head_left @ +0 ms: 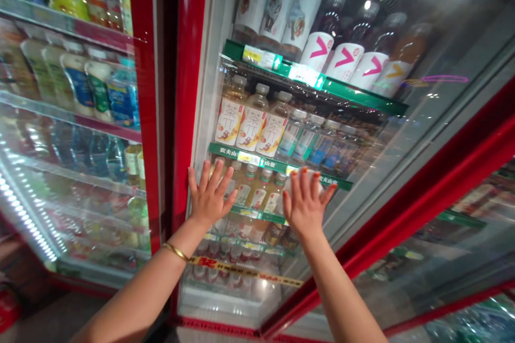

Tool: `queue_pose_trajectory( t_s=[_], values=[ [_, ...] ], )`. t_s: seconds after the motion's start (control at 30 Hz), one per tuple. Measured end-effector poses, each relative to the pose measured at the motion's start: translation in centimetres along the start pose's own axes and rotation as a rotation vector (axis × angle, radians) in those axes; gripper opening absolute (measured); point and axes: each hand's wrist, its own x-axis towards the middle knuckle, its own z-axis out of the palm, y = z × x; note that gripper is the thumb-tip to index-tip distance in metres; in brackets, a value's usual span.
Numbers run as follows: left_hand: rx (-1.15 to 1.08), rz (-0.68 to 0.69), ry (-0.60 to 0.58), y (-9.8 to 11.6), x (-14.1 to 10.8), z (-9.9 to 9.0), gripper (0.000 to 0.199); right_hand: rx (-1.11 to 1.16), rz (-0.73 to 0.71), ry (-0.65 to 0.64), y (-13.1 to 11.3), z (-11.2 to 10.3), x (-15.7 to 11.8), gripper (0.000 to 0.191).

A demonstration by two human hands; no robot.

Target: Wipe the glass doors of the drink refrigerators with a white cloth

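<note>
The left hand (211,196) and right hand (306,206) rest flat, fingers spread and holding nothing, on the glass door (374,209) of a drinks cooler, tea bottles (251,123) all shelved behind it.

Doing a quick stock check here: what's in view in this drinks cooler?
red cooler door frame: one, red, centre
white-labelled bottles: three, white, top shelf, left
chevron-labelled bottles: four, dark, pink or yellow chevrons, top shelf, right
tea bottles: three, amber, second shelf, left
blue-labelled clear bottles: about four, second shelf, right
lower bottles: about three, pale, third shelf, behind the hands
neighbouring cooler's bottles: many, mixed colours, far left
gold bangle: one, gold, left wrist
left hand: one, open, at third shelf
right hand: one, open, orange nails, at third shelf
</note>
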Motion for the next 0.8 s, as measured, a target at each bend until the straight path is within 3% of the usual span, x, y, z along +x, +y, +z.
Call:
queue_pose_trajectory(
  t_s=[0.1,0.2,0.3,0.37,0.43,0.53,0.6,0.7,0.8],
  values=[
    [0.027,-0.011,-0.006,-0.1,-0.1,0.0,0.089,0.013,0.208,0.012,-0.4,0.6,2.7,0.072],
    [0.049,0.012,-0.009,-0.2,-0.1,-0.2,0.089,0.051,0.016,-0.068,-4.5,1.1,2.0,0.067],
    [0.040,0.030,0.002,-0.3,0.1,-0.4,0.090,0.080,-0.172,-0.066,-6.6,0.9,-2.6,0.061],
    [0.041,0.037,0.016,-0.3,0.3,-0.4,0.090,0.084,-0.142,-0.024,-4.8,0.4,-5.7,0.067],
    [0.054,0.050,0.032,-0.2,0.3,-0.3,0.088,0.059,0.016,0.008,-1.1,-0.2,-7.0,0.076],
    [0.074,0.047,0.036,-0.2,0.2,-0.1,0.088,0.021,0.297,0.028,3.5,-0.4,-5.1,0.080],
    [0.076,0.023,0.013,-0.4,-0.1,0.0,0.090,0.027,0.363,0.009,3.5,0.1,-3.2,0.082],
    [0.076,0.015,-0.017,-0.6,-0.4,0.0,0.090,0.094,0.206,-0.049,-0.3,0.9,-3.2,0.084],
    [0.103,0.036,-0.009,-0.6,-0.5,-0.2,0.088,0.171,-0.053,-0.119,-2.9,0.8,-7.4,0.079]
  ],
)
